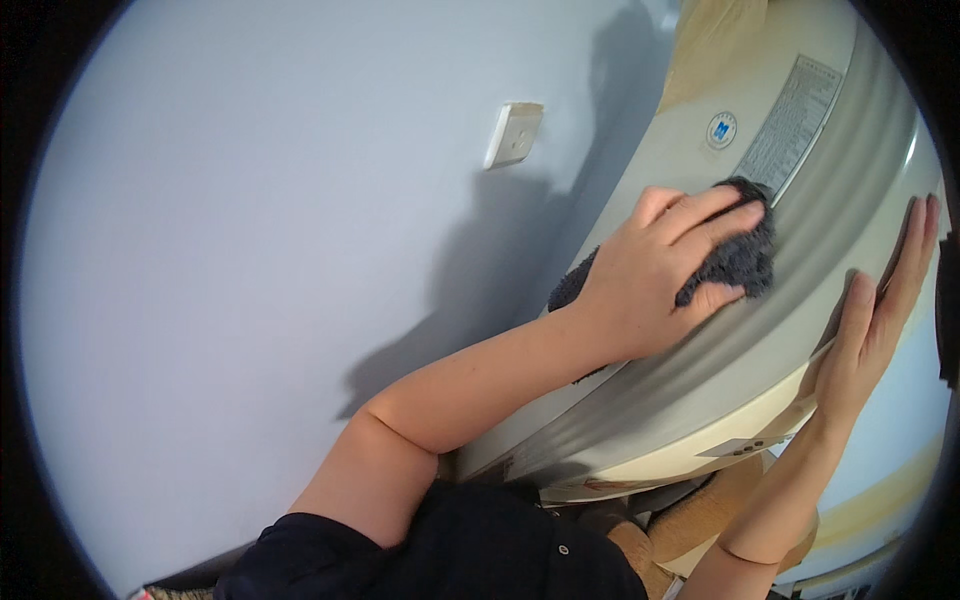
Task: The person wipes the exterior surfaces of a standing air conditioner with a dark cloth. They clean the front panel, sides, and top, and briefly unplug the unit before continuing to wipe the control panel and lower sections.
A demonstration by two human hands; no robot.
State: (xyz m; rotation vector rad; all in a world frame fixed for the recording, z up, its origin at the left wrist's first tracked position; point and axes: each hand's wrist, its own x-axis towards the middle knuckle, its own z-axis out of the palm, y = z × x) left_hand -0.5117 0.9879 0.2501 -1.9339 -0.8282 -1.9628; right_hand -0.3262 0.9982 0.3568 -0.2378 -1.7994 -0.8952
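My left hand (pixel 655 265) is closed around a dark grey fluffy cloth (pixel 742 264), pressing it against the side of a pale grey appliance (pixel 830 225) with ridged grooves. Part of the cloth hangs out past the wrist on the wall side. Just above the cloth are a grey printed label (pixel 795 120) and a round white-and-blue sticker (pixel 721 130). On the right, my right hand (pixel 868 335) lies along the appliance's edge with its fingers stretched out, holding nothing.
A pale blue wall (pixel 250 220) rises close on the left, with a white wall socket (pixel 515 135) on it. Yellowish sheeting (pixel 712 45) covers the appliance's far end. Brown objects (pixel 700 515), perhaps furniture, show below between the appliance and my right forearm.
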